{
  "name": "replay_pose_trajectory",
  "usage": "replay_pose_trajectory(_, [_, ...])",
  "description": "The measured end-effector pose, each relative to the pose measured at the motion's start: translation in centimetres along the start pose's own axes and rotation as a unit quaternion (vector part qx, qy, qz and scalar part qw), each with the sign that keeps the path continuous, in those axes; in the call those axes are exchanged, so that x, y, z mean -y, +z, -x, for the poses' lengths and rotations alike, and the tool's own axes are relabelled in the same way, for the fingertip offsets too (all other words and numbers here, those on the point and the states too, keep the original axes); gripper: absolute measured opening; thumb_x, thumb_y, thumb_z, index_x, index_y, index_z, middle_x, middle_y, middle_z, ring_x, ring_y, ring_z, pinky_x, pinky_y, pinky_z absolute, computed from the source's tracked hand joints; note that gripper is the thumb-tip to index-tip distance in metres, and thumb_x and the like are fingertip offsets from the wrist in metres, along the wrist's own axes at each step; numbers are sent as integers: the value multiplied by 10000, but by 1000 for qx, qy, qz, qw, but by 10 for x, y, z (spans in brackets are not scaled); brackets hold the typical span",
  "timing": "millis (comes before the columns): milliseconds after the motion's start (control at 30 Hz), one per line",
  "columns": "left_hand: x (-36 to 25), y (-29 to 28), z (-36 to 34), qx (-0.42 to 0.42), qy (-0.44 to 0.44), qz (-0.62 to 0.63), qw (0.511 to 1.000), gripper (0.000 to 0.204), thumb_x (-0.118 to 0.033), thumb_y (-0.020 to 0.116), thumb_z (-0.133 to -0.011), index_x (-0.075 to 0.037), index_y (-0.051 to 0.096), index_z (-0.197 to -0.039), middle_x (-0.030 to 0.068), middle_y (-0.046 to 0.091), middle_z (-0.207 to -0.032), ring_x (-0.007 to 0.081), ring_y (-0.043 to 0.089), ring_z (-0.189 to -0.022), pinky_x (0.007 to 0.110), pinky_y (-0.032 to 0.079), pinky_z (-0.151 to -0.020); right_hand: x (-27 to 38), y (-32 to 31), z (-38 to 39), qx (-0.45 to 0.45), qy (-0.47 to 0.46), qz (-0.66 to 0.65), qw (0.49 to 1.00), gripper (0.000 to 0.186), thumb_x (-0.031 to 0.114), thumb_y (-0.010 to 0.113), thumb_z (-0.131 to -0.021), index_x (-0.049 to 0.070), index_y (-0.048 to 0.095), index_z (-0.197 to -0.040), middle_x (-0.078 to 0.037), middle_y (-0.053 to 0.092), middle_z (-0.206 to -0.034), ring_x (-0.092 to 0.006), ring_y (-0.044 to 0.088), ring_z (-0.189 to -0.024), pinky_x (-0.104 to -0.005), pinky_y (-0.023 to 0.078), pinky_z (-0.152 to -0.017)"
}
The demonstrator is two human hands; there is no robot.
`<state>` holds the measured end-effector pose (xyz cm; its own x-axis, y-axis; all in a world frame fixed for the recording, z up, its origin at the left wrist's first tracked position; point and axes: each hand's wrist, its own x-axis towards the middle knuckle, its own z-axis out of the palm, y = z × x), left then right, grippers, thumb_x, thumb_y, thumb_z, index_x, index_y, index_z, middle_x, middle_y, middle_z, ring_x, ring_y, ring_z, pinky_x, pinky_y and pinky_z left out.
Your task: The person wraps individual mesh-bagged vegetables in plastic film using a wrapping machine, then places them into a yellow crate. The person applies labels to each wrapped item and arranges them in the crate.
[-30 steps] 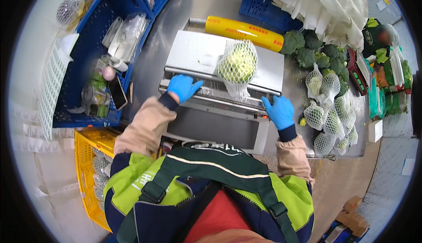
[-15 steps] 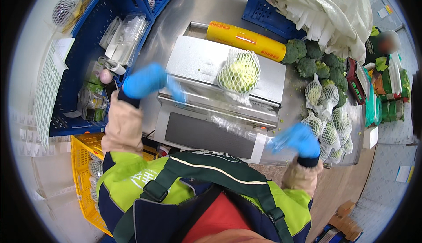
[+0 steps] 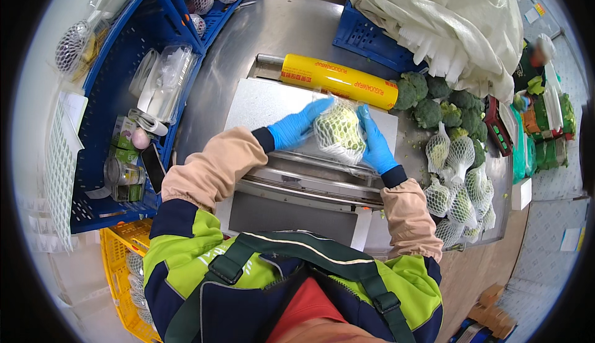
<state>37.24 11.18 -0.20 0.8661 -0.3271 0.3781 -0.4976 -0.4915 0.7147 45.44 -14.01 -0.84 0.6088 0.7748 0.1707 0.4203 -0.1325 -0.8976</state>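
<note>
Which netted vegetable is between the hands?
The pale green one above the white board, between left hand and right hand; neither touches the netted pile at right.

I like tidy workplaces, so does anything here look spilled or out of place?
Yes, slightly: small green crumbs lie scattered on the shiny grey metal table beside the bumpy dark-green broccoli heads, looking like spilled trimmings.

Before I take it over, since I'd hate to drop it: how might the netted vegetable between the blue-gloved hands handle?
The netted vegetable is probably fairly stiff, judging by its full, bulging shape. Being rounded, it may roll if pushed. The white net around it looks thin and open-meshed, so it would likely flex easily.
</note>
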Motion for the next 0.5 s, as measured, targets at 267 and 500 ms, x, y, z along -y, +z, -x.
replay_pose_trajectory(267, [-53, -24, 21, 50, -224, 356, 906, 426, -164, 683, -830, -5, 535, -1196, 78, 622, -1109, 128, 565, -969, 284, 455, -906, 81, 3, 35, 19, 67, -62, 996, 636, 78, 612, -797, -10, 298, -1343, -185, 457, -1273, -246, 445, -1194, -328, 338, -1022])
replay_pose_trajectory(500, [-143, -35, 102, 246, -348, 418, 802, 487, -269, 663, -845, 6, 523, -1223, 130, 634, -1079, 152, 593, -936, 292, 486, -849, 139, 11, 114, 243, 210, -245, 915, 398, 195, 644, -844, 11, 511, -1171, -96, 577, -1114, -146, 552, -962, -308, 466, -831])
